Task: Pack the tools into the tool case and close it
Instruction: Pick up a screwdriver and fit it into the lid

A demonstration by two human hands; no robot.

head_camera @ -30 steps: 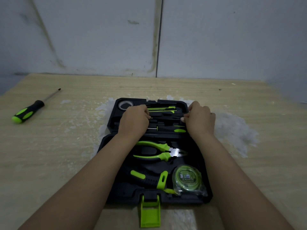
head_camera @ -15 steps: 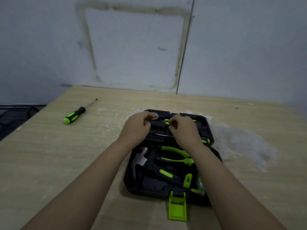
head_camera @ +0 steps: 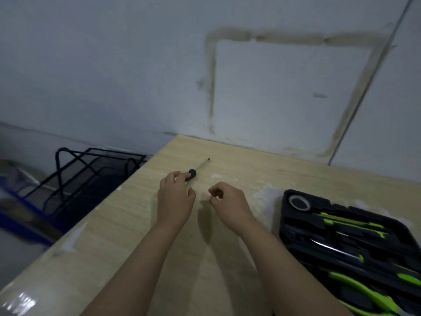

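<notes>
Left hand [head_camera: 175, 199] over the screwdriver [head_camera: 193, 172] handle, fingers apart, right hand [head_camera: 229, 202] loosely curled, holding nothing, open tool case [head_camera: 355, 242] far right on the surface [head_camera: 141, 236].

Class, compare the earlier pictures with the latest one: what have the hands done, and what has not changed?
Both hands left the tool case and moved left. The left hand now covers the handle of the screwdriver; a firm grip isn't clear. The right hand hovers beside it, empty. The screwdriver still lies on the table; the case stays open.
</notes>
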